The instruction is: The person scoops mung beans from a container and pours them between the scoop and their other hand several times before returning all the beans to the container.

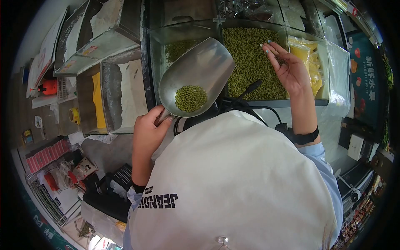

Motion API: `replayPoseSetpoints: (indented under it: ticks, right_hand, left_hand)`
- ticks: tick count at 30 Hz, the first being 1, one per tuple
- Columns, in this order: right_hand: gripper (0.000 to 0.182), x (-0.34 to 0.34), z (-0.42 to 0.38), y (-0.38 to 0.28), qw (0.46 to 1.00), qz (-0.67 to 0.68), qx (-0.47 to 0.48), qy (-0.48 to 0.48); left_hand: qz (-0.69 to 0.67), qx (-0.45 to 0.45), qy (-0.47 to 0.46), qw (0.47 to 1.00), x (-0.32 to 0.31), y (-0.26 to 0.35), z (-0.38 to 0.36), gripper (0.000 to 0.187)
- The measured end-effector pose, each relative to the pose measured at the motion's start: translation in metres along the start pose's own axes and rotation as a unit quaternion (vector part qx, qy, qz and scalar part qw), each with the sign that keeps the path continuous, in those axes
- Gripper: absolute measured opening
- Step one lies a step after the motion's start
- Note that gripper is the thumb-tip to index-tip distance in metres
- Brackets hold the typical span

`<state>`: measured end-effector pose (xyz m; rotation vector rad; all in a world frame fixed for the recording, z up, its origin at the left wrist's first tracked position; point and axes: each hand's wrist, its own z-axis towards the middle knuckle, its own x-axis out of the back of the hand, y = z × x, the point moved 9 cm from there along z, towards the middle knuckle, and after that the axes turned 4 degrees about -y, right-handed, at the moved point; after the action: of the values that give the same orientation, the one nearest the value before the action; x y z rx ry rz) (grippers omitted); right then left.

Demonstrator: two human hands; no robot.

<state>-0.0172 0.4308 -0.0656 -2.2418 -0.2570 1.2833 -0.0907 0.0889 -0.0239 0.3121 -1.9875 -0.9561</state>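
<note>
My left hand (151, 130) is closed around the handle of a metal scoop (206, 62). A small heap of green mung beans (190, 98) lies inside the scoop, near the handle end. The scoop is over the front of a clear-walled bin (183, 26) with a thin layer of beans at its bottom. To the right, my right hand (289, 68) is above the edge of a fuller mung bean bin (250, 54). Its palm faces up and its fingers are stretched out, slightly curled and apart. Whether a few beans rest among those fingers is hard to make out.
Yellow packets (305, 58) fill the bin to the right. White powder (131, 91) and a yellow sheet (98, 100) are in bins at the left. A black cable (250, 88) crosses the bins' front edge. A black basket (121, 177) stands low at the left.
</note>
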Motion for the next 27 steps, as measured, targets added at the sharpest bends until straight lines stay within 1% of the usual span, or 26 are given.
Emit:
replayPoseSetpoints:
  ticks: [3,12,15,22,24,27]
  right_hand:
    - [0.042,-0.0014,0.0017,0.0014,0.999,0.017,-0.014,-0.037]
    - [0.041,-0.0040,0.0027,0.0023,0.999,-0.025,-0.004,-0.027]
    - [0.040,-0.0026,0.0038,0.0029,0.999,-0.015,-0.009,-0.027]
    - [0.040,0.0018,0.0043,-0.0003,0.999,-0.045,0.024,-0.007]
    - [0.040,0.0018,0.0041,-0.0008,0.998,-0.048,0.026,-0.005]
    - [0.040,-0.0011,0.0017,0.0014,1.000,0.001,-0.011,-0.009]
  left_hand:
    - [-0.001,-0.002,0.003,1.000,-0.0005,-0.0010,0.0001,0.026]
    - [0.001,0.011,0.000,1.000,-0.0028,-0.0025,-0.0005,0.028]
    - [-0.008,0.017,0.000,1.000,-0.0038,-0.0036,-0.0008,0.026]
    - [-0.013,0.004,0.001,1.000,-0.0059,-0.0047,-0.0010,0.024]
    - [-0.008,0.011,-0.005,1.000,-0.0063,-0.0062,-0.0006,0.028]
    - [0.005,0.025,-0.012,1.000,-0.0072,-0.0063,0.0000,0.029]
